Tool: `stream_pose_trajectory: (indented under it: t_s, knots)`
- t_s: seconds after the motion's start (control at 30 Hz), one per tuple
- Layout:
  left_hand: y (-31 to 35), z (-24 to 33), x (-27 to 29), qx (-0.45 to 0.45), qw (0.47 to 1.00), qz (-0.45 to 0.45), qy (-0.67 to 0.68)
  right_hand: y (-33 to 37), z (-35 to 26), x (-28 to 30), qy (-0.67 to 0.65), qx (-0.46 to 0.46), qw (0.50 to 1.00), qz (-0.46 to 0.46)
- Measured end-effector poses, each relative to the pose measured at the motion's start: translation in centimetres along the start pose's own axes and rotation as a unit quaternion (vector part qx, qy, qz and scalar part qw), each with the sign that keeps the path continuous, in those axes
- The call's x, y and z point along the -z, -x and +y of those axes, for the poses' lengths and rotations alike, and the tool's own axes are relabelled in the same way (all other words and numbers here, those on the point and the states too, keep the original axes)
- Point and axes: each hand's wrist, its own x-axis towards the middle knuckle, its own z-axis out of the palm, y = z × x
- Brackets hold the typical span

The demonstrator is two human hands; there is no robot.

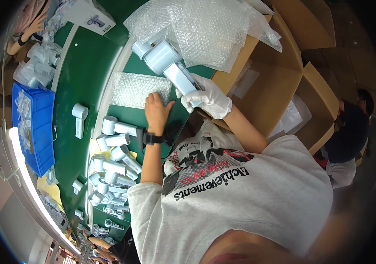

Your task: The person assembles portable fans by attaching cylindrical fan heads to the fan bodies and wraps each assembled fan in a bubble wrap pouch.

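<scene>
My right hand, in a white glove, is closed around the handle of a pale blue handheld device. The device has a round, drum-shaped head and a straight handle, and its head tilts toward the far left. Another pale blue round piece shows beside that head; whether it belongs to the same device I cannot tell. My left hand is bare, with a dark band at the wrist. Its fingers rest on the near edge of a flat bubble-wrap pouch, the thumb spread to the side.
Several similar devices are heaped on the green table at left, and one lies alone. Bubble-wrap sheets are piled at the far side. An open cardboard carton stands right. A blue bin and a white box are farther left.
</scene>
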Motion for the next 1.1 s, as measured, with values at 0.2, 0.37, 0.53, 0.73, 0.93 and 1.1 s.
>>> stream_pose_trajectory:
  t_s: [0.2,0.37,0.53,0.73,0.93,1.1]
  knots:
    - [0.1,-1.4,-1.0,0.005,0.998,0.06,0.027,1.7,4.2,1.2,0.0,-0.052,0.998,-0.028]
    - [-0.5,-2.0,-0.7,0.107,0.966,0.067,0.227,0.8,11.3,2.8,0.106,-0.083,0.988,0.079]
    - [-0.5,-3.3,0.0,0.294,0.829,0.033,0.474,-0.9,12.3,1.9,0.545,0.12,0.817,0.146]
    - [-0.2,-0.2,2.8,0.028,0.968,0.202,0.146,-5.3,7.2,-1.0,0.677,-0.05,0.734,0.034]
    - [1.7,0.8,6.1,0.057,0.973,0.219,0.041,-9.5,8.3,1.7,-0.149,-0.336,0.913,-0.176]
    - [1.7,0.1,8.1,0.069,0.962,0.257,0.063,-13.6,7.7,-6.6,-0.135,-0.018,0.991,0.009]
